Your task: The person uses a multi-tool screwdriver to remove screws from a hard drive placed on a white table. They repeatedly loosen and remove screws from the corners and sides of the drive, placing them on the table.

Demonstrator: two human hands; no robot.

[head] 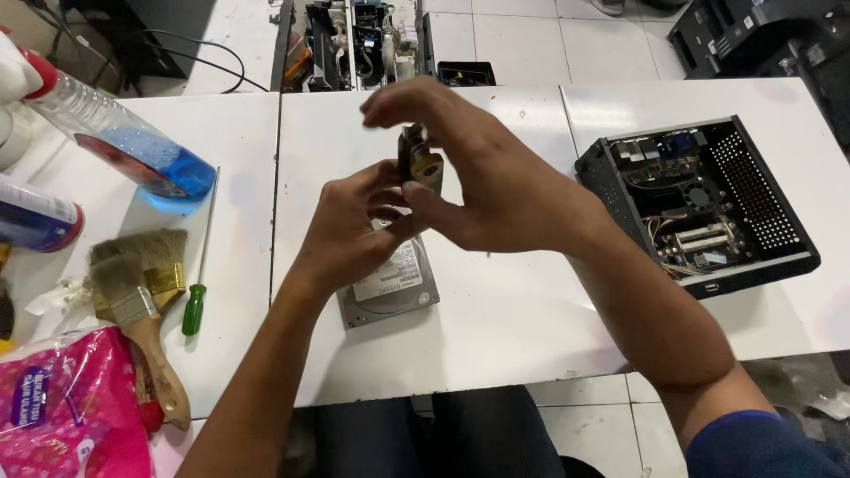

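Observation:
Both my hands meet above the middle of the white table (496, 336). Between them is a small grey and brass-coloured metal part (420, 161), held upright. My left hand (354, 230) grips its lower side with thumb and fingers. My right hand (482, 168) curls over its top and right side. Directly below my left hand a silver hard disk drive (394, 292) with a white label lies flat on the table, partly hidden by that hand.
An open black computer case (699, 204) with boards and cables stands at the right. At the left lie a green-handled screwdriver (197, 296), two paint brushes (142, 301), a bottle of blue liquid (124, 142), a spray can (35, 217) and a pink packet (71, 407).

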